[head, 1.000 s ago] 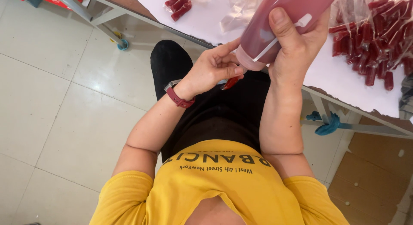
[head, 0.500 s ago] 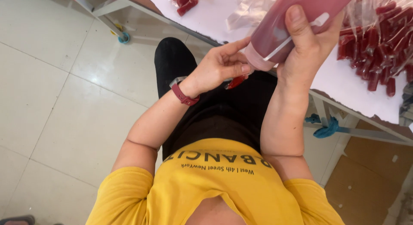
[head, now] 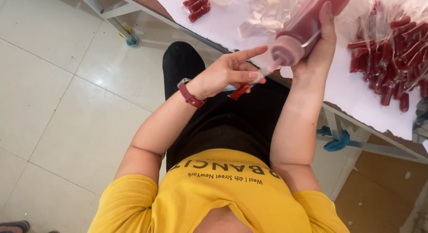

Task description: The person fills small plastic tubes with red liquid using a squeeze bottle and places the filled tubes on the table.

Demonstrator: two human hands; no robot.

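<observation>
Head view, looking straight down past a yellow shirt [head: 223, 193] and black trousers [head: 223, 126] to a pale tiled floor [head: 58, 94]. Right hand [head: 318, 50] wrapped around a squeeze bottle [head: 307, 23] of red sauce, fingers closed about its body, nozzle tipped down and toward the lap. Left hand [head: 225, 74], with a red wristband [head: 189, 94] at the wrist, pinching a small clear tube sachet [head: 249, 83] between thumb and lower fingers, index finger stretched out straight; sachet mouth touching the nozzle, lower part already red. Both held above the lap, just off the edge of the white table [head: 232, 23]. On that table, a heap of filled red sachets [head: 392, 50] to the right, a small bundle of them [head: 196, 5] farther off, and loose empty clear sachets [head: 267, 14] between. Likely handling: bottle soft-walled and fairly heavy while full, best gripped round the middle where a squeeze gives flow; sachet light, limp and slick, prone to fold or slip, so best pinched just below the open mouth, clear of the nozzle, without pressing the filled part.
</observation>
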